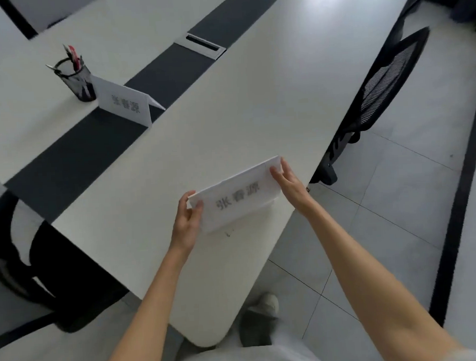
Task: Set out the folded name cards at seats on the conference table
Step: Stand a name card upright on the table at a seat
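Nearest me, my left hand (187, 213) pinches the left end of a card (236, 195), thumb on the printed face and fingers curled behind its edge. My right hand (287, 179) holds the far right end the same way, fingertips on the top corner. The card sits between them at the near corner of the desk (254, 102), tilted, its lower edge at or just above the white top — I cannot tell whether it touches. It looks more flattened than tented, so I judge it needs opening before it will stand.

The risks, as I see them: this corner is narrow and the desk edge is just beside my right hand, so a card released with its flaps closed could flop flat or slide off to the floor (397, 199). Squeezing both ends too hard could crease the fold crooked and leave it leaning. The paper looks light, so a quick release might nudge it askew.

Farther off, a second card (125, 103) stands upright on the dark centre strip (73, 158), just beside a mesh pen cup (76, 82). A black chair (386, 89) sits at the right edge, another chair (29, 268) at the left.
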Tool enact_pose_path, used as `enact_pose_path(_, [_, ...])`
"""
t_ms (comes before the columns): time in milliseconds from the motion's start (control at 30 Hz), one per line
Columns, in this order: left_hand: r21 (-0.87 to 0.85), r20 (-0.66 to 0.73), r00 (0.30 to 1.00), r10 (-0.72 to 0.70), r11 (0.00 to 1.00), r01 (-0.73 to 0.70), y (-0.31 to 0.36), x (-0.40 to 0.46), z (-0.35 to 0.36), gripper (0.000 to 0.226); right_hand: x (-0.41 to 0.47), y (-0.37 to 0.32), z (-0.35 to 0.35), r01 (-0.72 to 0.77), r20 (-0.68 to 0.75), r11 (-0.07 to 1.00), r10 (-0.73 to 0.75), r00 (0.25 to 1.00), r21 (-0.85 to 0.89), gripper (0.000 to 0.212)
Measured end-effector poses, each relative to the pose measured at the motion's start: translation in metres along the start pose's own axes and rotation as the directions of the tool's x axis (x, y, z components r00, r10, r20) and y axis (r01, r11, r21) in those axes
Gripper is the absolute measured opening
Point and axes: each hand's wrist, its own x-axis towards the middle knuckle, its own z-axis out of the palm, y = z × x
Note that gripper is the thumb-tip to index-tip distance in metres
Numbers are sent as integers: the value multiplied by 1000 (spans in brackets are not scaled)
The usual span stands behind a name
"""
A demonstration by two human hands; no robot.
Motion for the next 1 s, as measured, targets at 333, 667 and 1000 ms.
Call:
enact_pose_path(333, [84, -105, 994, 6, 996, 3, -4, -1, 14, 24, 26, 8, -16, 60, 47, 997, -57, 997, -54, 43])
enact_pose_path(667, [111, -317, 948, 11, 993, 26, 14, 64, 64, 24, 121, -28, -59, 157, 206, 982, -132, 970, -109, 38])
enact_pose_path(1000, [40, -621, 778, -98, 987, 156, 32, 95, 122, 44, 212, -73, -80, 298, 540, 932, -146, 829, -206, 47])
